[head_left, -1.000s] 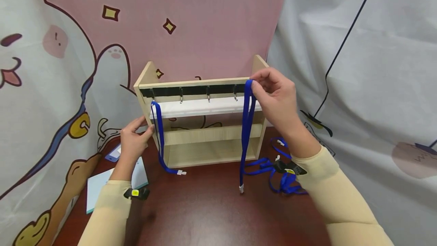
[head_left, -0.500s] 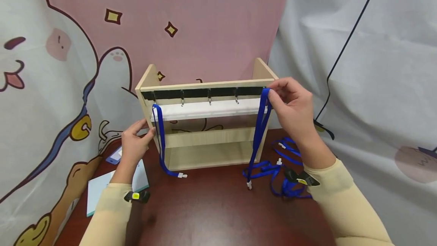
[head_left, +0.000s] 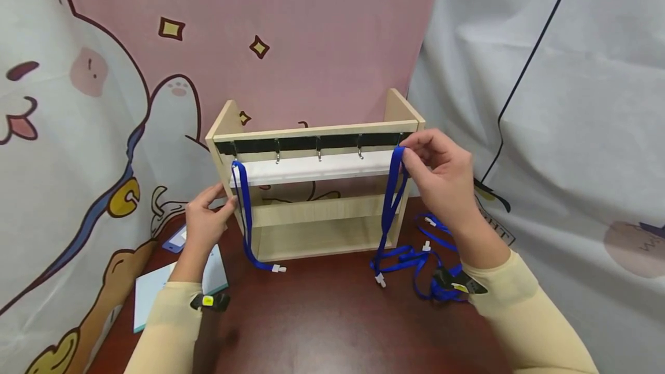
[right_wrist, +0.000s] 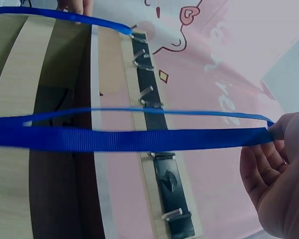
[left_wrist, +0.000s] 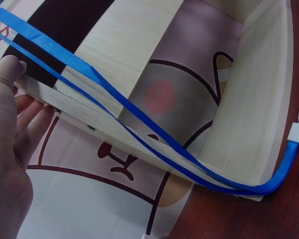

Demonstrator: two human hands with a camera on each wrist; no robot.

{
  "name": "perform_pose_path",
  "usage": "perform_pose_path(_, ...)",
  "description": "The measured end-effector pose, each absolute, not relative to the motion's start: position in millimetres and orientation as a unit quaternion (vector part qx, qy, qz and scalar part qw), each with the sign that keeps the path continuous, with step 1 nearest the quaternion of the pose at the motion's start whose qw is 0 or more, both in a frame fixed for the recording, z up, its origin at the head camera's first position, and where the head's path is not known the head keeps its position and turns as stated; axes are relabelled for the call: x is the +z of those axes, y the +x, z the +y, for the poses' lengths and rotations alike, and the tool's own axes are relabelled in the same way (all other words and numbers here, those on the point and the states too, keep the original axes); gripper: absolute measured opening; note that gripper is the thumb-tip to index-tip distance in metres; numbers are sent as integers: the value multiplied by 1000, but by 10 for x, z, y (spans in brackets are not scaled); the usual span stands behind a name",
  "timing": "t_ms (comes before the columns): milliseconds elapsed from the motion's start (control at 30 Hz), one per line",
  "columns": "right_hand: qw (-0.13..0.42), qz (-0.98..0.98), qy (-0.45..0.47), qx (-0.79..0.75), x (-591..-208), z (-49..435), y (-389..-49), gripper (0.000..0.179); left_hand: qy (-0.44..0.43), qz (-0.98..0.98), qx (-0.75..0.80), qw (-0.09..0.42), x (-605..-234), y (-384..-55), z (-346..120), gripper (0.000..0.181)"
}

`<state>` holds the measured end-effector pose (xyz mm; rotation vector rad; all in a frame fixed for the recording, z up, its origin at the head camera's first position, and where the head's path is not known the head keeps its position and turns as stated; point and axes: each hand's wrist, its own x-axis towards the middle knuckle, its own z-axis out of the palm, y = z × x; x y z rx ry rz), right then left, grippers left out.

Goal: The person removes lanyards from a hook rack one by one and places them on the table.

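I see the long blue woven lanyard strap [head_left: 391,201] pinched at its top loop, at the right end of the small pale wooden rack [head_left: 317,206] with its black hook strip. It hangs down the rack's front right; its white clip end lies on the table.

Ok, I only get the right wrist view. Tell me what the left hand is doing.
Observer: The left hand rests flat against the rack's left side and holds nothing.
Operator: Now give me the lower end of the strap I see pinched.
Observer: That lanyard hangs from the right hand down the rack's front. Its white clip reaches the table.
Operator: Report any spares.
Observer: A heap of blue lanyards lies on the table right of the rack, beside the right wrist.
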<state>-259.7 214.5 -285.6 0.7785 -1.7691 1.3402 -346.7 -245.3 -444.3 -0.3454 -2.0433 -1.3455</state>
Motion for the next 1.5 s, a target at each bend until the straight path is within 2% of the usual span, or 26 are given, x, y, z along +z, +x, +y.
perform_pose_path(233,350,-700,335,524,-2935,1975,-2545,7,-130,-780,-516,329,-4456,-3473,-2459,48)
perform_pose_path(767,267,-724,397,497,-3358,1680,-2655,11,-118,-782,-507,343,-4429,-3488,-2413,49)
perform_pose_path(1033,242,-755,370,485,-3645,1663,-2738,15,-131,-778,-512,340,-4414,-3494,-2455,50)
perform_pose_path(1233,198,-773,349,491,-3979,1690,-2792,12,-133,-781,-504,346,-4440,-3493,-2453,49)
perform_pose_path(1500,136,-815,274,492,-4378,1788,-2781,9,-127,-785,-499,344,-4443,-3492,-2443,50)
